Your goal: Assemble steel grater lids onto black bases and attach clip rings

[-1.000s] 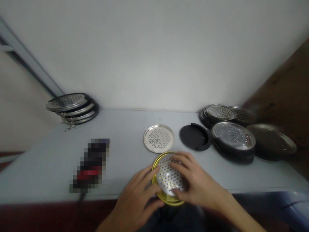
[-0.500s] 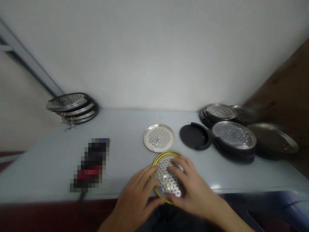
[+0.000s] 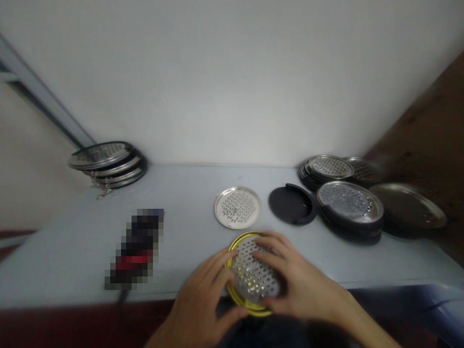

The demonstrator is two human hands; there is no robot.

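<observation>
Both hands on one disc, bottom centre of frame. Gold-rimmed perforated disc [image 3: 250, 278] sits at the front edge of the surface [image 3: 72, 251], its lower rim reaching past that edge. Can't tell if it's resting or lifted.

Left hand [image 3: 199, 299]: fingers curled over the disc's left side, thumb low near the rim. Right hand [image 3: 300, 280]: fingers across the upper right of the mesh, thumb at the lower rim. Both are grasping the disc, not clenched. Part of the mesh shows between them.

Just above it, not touching, a silver perforated disc [image 3: 237, 208] lies flat. To its right, a black round lid [image 3: 292, 204] lies flat, its edge close to the pile at right.

Right end of the surface: overlapping pile, with a perforated disc on a black base [image 3: 350, 203], a stacked perforated disc [image 3: 329, 166] behind, a dark mesh disc [image 3: 364, 169] further back, and a plain dark metal disc [image 3: 408, 208] at far right.

Upper left of the frame: stack of metal-rimmed discs [image 3: 99, 154] against the wall [image 3: 232, 82], with a small metal clasp [image 3: 103, 191] hanging at its front.

Left of the hands: pixelated object [image 3: 137, 249], dark with a red band. Any label on it is unreadable, and no writing is legible on the discs.
</observation>
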